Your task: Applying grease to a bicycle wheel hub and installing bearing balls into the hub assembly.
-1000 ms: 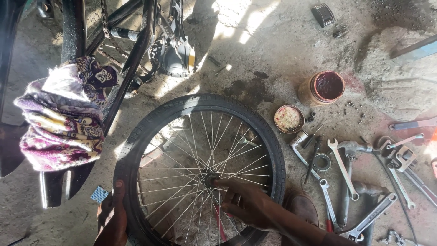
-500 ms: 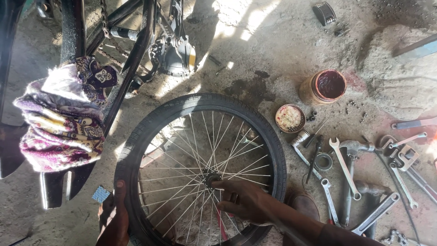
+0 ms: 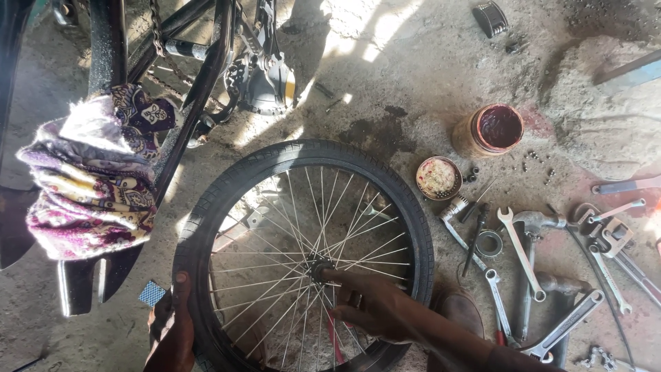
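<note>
A bicycle wheel (image 3: 289, 162) with a black tyre and thin metal spokes lies flat on the dirt floor. My left hand (image 3: 172, 331) grips the tyre's near-left edge. My right hand (image 3: 368, 306) rests over the spokes, its fingertips at the hub (image 3: 318, 269) in the wheel's middle. Whether those fingers hold a small part is hidden.
An upturned bicycle frame (image 3: 206, 69) with a patterned cloth (image 3: 89, 179) draped on it stands at the left. A jar of red grease (image 3: 490, 129) and a small open tin (image 3: 438, 177) sit right of the wheel. Several spanners (image 3: 520, 251) and a hammer (image 3: 533, 227) lie further right.
My right hand has shifted slightly along the spokes toward the hub. The wheel and my left hand stay as they were.
</note>
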